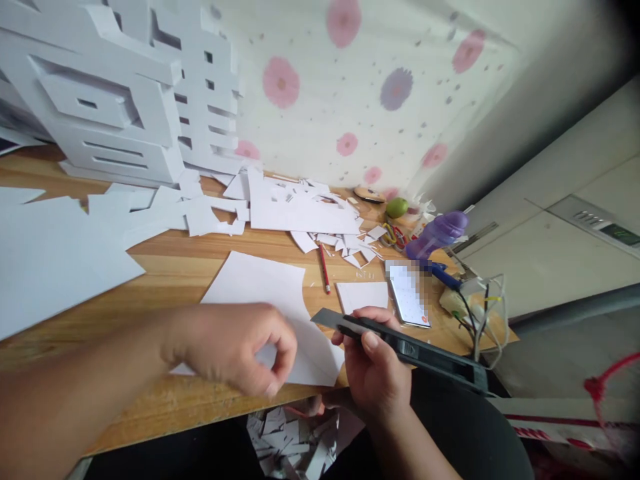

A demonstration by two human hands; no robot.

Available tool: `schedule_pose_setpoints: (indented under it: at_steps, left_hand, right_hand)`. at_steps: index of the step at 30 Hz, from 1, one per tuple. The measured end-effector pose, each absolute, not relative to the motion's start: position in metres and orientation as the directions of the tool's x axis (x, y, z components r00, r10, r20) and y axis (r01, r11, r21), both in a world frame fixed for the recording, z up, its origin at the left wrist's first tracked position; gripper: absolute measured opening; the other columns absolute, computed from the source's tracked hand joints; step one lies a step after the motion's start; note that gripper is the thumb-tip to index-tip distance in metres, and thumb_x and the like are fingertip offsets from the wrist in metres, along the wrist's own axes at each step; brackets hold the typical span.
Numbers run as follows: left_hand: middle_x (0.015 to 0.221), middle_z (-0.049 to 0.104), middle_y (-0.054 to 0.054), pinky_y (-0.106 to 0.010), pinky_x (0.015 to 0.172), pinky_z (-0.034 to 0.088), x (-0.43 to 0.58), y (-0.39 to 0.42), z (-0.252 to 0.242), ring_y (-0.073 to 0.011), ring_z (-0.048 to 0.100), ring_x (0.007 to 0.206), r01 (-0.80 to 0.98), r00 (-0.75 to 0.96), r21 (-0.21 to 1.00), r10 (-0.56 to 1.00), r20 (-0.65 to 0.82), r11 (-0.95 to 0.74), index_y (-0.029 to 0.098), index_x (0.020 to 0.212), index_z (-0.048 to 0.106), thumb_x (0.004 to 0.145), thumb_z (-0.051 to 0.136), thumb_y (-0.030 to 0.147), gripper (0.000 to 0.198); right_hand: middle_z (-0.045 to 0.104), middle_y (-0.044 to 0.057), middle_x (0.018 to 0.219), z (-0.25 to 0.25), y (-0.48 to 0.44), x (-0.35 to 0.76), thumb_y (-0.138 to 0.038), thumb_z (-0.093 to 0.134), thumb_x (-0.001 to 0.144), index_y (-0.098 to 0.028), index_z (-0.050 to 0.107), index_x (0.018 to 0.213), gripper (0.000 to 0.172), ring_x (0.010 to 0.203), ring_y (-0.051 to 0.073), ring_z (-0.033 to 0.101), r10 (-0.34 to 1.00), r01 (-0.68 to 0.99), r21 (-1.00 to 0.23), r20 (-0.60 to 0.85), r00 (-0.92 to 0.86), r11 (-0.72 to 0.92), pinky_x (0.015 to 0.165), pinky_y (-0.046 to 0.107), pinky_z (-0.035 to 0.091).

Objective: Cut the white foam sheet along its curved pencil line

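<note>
My right hand [377, 370] grips a black utility knife [415, 350] whose blade [327, 319] is extended and points left, above the table's front edge. To its left, my left hand [245, 347] is curled with thumb and forefinger bent into a loop. Whether anything sits in that pinch is too small or hidden to tell. Beneath both hands lies a white paper sheet [265, 287] with a curved cut along its right side. A smaller white paper piece [363, 295] rests beyond the knife, beside a red pencil [324, 270].
White paper structures [115, 120] stand at the back left, with large sheets [55, 253] and scraps [320, 217] around them. On the right are a phone [407, 293], scissors [395, 237], a purple bottle [435, 237], a green fruit [397, 207] and cables [483, 327]. Scraps [285, 440] fill a container below the table edge.
</note>
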State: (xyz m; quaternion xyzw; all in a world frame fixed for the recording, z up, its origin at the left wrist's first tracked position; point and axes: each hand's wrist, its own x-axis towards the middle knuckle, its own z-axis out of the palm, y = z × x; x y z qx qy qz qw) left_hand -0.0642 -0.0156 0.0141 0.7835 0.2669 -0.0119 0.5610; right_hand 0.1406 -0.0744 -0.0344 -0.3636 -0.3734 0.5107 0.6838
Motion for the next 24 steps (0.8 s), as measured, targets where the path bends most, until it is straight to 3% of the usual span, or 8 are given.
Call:
schedule_pose_setpoints:
  at_steps: [3,6,11,14,17,20,22,24]
  left_hand:
    - [0.065,0.056,0.003,-0.025,0.062,0.039,-0.057,-0.028,0.013,-0.015,0.053,0.068,0.366,0.924,0.903,0.204,-0.324,-0.225,0.021,0.063,0.058,0.07,0.067,0.031,0.015]
    - [0.063,0.054,0.002,-0.025,0.061,0.039,-0.053,-0.031,0.011,-0.0154,0.052,0.067,0.354,0.934,0.911,0.124,-0.334,-0.213,0.02,0.06,0.055,0.07,0.073,0.042,0.029]
    - [0.074,0.069,-0.002,-0.024,0.071,0.046,-0.066,-0.014,0.017,-0.0168,0.062,0.076,0.291,0.956,0.917,0.13,-0.264,-0.273,0.021,0.069,0.067,0.075,0.064,0.017,0.008]
    - [0.076,0.072,-0.003,-0.025,0.075,0.048,-0.075,-0.006,0.02,-0.0177,0.065,0.078,0.341,0.939,0.901,0.145,-0.312,-0.269,0.023,0.081,0.073,0.078,0.058,0.014,0.017]
    - [0.061,0.064,0.001,-0.023,0.056,0.043,-0.077,-0.003,0.017,-0.0147,0.059,0.06,0.452,0.887,0.857,0.23,-0.401,-0.248,0.022,0.069,0.068,0.075,0.069,0.027,0.008]
    - [0.052,0.053,0.005,-0.022,0.047,0.033,-0.075,0.0,0.01,-0.0098,0.046,0.05,0.471,0.853,0.817,0.409,-0.324,-0.334,0.02,0.056,0.055,0.073,0.073,0.038,0.031]
    - [0.06,0.057,0.004,-0.023,0.055,0.036,-0.073,0.005,0.004,-0.0108,0.05,0.057,0.526,0.791,0.702,0.579,-0.196,-0.481,0.02,0.062,0.057,0.079,0.068,0.036,0.026]
    - [0.083,0.066,-0.001,-0.027,0.072,0.042,-0.072,0.009,-0.004,-0.0168,0.059,0.078,0.619,0.72,0.52,0.69,-0.078,-0.588,0.021,0.08,0.066,0.081,0.067,0.03,0.01]
  right_hand:
    - [0.064,-0.002,0.057,-0.043,-0.081,0.144,-0.035,0.08,0.066,-0.021,0.071,0.083,0.024,0.051,0.015,0.063,0.966,-0.393,-0.895,0.132,0.223,0.213,0.049,0.025,0.052]
    - [0.067,0.0,0.06,-0.052,-0.086,0.149,-0.038,0.08,0.067,-0.02,0.07,0.083,0.026,0.051,0.015,0.064,0.965,-0.356,-0.916,0.103,0.242,0.187,0.047,0.024,0.051]
    - [0.068,0.001,0.065,-0.057,-0.086,0.157,-0.041,0.077,0.072,-0.02,0.07,0.087,0.027,0.057,0.017,0.066,0.967,-0.106,-0.983,0.121,0.223,0.147,0.053,0.026,0.052]
    - [0.072,0.002,0.076,-0.056,-0.082,0.157,-0.038,0.076,0.075,-0.022,0.071,0.091,0.023,0.066,0.019,0.069,0.972,0.147,-0.974,0.191,0.141,0.17,0.061,0.029,0.056]
    - [0.074,0.003,0.081,-0.053,-0.079,0.152,-0.035,0.073,0.076,-0.024,0.071,0.091,0.019,0.071,0.02,0.07,0.97,0.309,-0.929,0.234,0.064,0.204,0.067,0.031,0.057]
    - [0.075,0.001,0.082,-0.054,-0.077,0.147,-0.032,0.07,0.076,-0.026,0.071,0.09,0.016,0.074,0.019,0.071,0.968,0.41,-0.89,0.244,0.055,0.201,0.071,0.03,0.056]
    - [0.075,0.001,0.082,-0.056,-0.075,0.146,-0.033,0.069,0.076,-0.026,0.071,0.09,0.016,0.073,0.019,0.071,0.961,0.441,-0.871,0.27,0.06,0.217,0.071,0.03,0.056]
    - [0.075,0.001,0.079,-0.059,-0.073,0.146,-0.035,0.07,0.076,-0.026,0.071,0.09,0.017,0.069,0.019,0.07,0.948,0.448,-0.855,0.314,0.047,0.261,0.067,0.03,0.056]
